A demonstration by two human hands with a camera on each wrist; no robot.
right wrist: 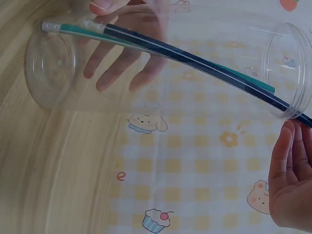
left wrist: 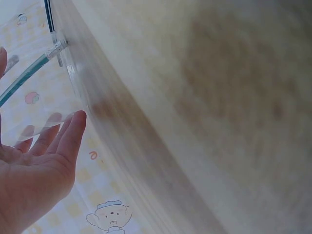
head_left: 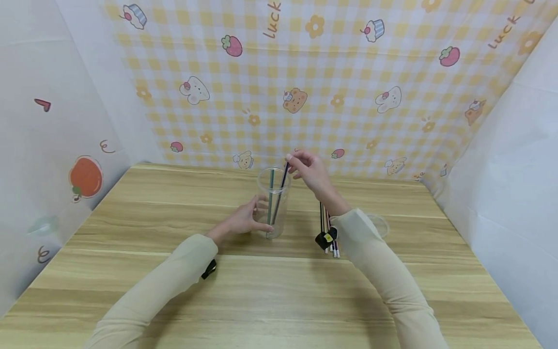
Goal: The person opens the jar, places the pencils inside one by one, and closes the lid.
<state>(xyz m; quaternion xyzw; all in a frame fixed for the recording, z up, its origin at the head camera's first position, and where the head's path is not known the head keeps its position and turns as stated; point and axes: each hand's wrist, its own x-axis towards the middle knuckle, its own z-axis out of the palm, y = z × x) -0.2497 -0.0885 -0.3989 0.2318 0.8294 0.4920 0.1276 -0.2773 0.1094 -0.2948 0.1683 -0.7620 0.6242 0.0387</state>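
Near the middle of the table stands a tall clear plastic cup [head_left: 282, 209] with an open top. My left hand [head_left: 243, 219] holds its lower part from the left, thumb in front and fingers behind. A green pencil [head_left: 270, 194] leans inside, eraser end down, its whole length within the cup. Between thumb and fingers at the rim, my right hand [head_left: 310, 173] pinches the upper end of a dark blue pencil [right wrist: 195, 61]. That pencil slants down into the cup, its white eraser end near the bottom in the right wrist view.
Several more pencils [head_left: 336, 253] lie in a bunch on the table [head_left: 279, 295], partly under my right forearm. A clear round lid [head_left: 379, 225] lies right of them, partly behind the sleeve. A patterned cloth [head_left: 270, 97] hangs behind the table; white sheets flank it.
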